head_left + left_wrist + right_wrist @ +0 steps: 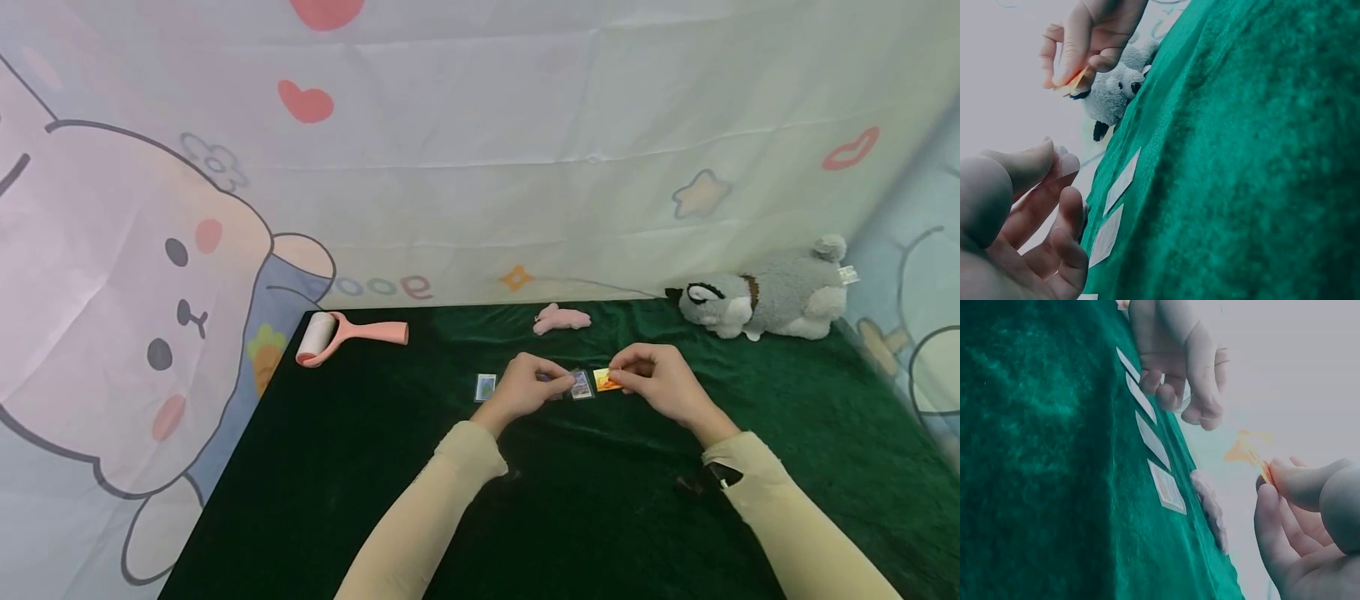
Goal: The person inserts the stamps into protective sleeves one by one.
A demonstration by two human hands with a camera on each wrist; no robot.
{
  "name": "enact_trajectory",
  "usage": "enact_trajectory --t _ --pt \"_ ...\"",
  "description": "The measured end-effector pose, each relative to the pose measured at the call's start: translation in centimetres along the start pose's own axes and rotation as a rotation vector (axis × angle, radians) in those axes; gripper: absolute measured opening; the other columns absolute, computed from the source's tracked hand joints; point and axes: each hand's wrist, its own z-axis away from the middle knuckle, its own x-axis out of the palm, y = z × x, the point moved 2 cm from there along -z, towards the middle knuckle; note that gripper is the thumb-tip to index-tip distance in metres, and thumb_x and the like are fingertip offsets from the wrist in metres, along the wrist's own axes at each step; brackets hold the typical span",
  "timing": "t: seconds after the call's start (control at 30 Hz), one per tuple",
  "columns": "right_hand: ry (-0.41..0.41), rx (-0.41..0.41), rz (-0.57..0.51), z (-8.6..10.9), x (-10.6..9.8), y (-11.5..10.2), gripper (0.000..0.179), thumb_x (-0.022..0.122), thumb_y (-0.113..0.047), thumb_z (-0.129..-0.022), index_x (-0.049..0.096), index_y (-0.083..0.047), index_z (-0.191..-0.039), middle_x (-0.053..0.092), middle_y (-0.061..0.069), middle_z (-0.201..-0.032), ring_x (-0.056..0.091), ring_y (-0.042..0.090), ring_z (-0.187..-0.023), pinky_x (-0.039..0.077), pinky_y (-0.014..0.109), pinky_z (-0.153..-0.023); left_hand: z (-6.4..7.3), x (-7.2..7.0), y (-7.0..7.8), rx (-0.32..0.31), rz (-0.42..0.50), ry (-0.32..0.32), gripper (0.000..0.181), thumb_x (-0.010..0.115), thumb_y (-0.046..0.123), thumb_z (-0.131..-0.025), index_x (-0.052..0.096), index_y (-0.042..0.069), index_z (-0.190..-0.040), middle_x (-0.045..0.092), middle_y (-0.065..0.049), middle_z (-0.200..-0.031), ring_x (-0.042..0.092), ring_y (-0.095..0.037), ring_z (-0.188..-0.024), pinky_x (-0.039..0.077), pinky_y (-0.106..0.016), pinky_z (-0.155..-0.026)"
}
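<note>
My right hand (pixel 660 379) pinches a small yellow-orange card (pixel 604 381) between thumb and fingertips, above the cloth. In the right wrist view this card (pixel 1249 453) looks bright and partly washed out. My left hand (pixel 529 383) hovers just left of it, thumb and index fingertips close together, other fingers loosely bent, nothing visible held. Several small cards lie in a row below: a blue-green one (pixel 486 387) left of my left hand, a greyish one (pixel 582 385) by its fingertips, another partly hidden under it. The nearest card (pixel 1167 490) in the right wrist view looks thicker, with a visible edge.
Dark green velvety cloth (pixel 360 500) covers the table. A pink lint roller (pixel 360 332) lies at the back left, a small pink plush (pixel 561 319) at the back middle, a grey plush dog (pixel 772 292) at the back right. A printed curtain (pixel 480 167) hangs behind.
</note>
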Motion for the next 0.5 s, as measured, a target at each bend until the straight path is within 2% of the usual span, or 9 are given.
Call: enact_trajectory --t 0.23,0.37,0.5 --pt "0.064 -0.017 0.029 -0.1 0.5 -0.9 0.009 0.074 -0.009 -0.099 0.073 -0.007 -0.107 0.073 0.010 -0.096 0.070 0.019 -0.078 0.059 0.029 -0.067 0.1 -0.1 -0.3 0.008 0.010 -0.015 0.021 0.075 0.028 -0.100 0.084 0.010 -0.106 0.077 0.001 -0.093 0.068 -0.013 -0.077 0.055 -0.027 -0.071" --pt "0.080 -0.011 0.015 -0.2 0.6 -1.4 0.011 0.074 -0.010 -0.099 0.072 -0.005 -0.109 0.073 0.013 -0.100 0.071 0.019 -0.082 0.060 0.029 -0.069 0.2 -0.2 -0.3 0.003 0.015 -0.018 0.021 0.076 0.029 -0.099 0.084 0.011 -0.106 0.077 0.002 -0.094 0.069 -0.014 -0.078 0.056 -0.028 -0.072" --pt "0.066 -0.015 -0.008 -0.1 0.8 -1.8 0.014 0.074 -0.011 -0.100 0.071 -0.003 -0.111 0.073 0.014 -0.099 0.070 0.019 -0.080 0.060 0.030 -0.068 0.3 -0.1 -0.2 -0.008 0.028 -0.021 0.021 0.078 0.030 -0.098 0.085 0.011 -0.105 0.078 0.002 -0.095 0.070 -0.014 -0.077 0.057 -0.028 -0.072"
